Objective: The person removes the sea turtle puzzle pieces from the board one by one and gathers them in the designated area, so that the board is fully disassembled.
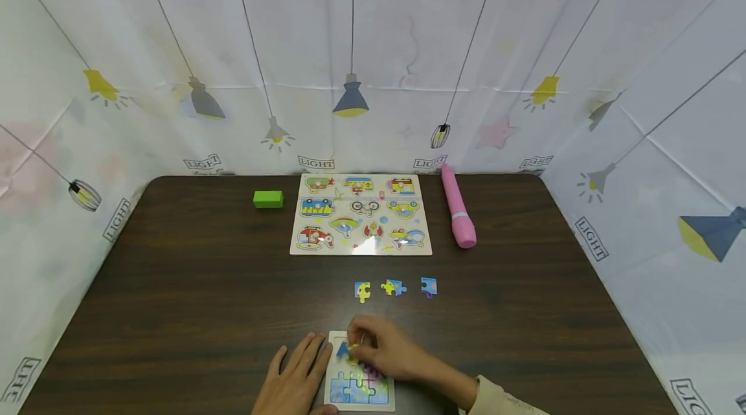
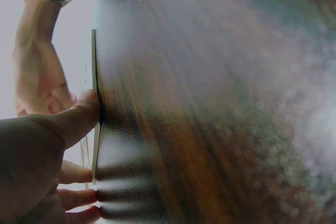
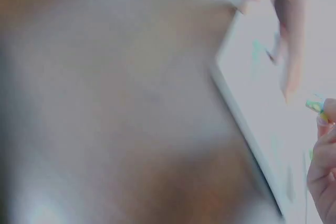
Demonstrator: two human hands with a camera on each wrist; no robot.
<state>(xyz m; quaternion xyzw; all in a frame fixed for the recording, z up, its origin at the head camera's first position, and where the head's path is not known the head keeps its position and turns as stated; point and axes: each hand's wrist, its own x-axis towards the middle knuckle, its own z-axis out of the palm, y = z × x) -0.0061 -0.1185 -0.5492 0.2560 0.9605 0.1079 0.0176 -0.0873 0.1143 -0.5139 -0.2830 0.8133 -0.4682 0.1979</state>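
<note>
A small jigsaw puzzle tray lies on the table at the near edge, its lower part filled with blue, yellow and purple pieces. My left hand rests on the table at the tray's left side. Its fingers are extended, with fingertips and thumb touching the tray's edge in the left wrist view. Above the tray's upper part, my right hand pinches a yellow-and-blue puzzle piece between thumb and finger. The right hand covers part of the tray. Beyond it lie three loose pieces: one left, one middle, one right.
At the back of the dark wooden table lies a larger vehicle-picture peg board. A green block is left of it, and a pink microphone-shaped object right of it. A lamp-print curtain encloses the table.
</note>
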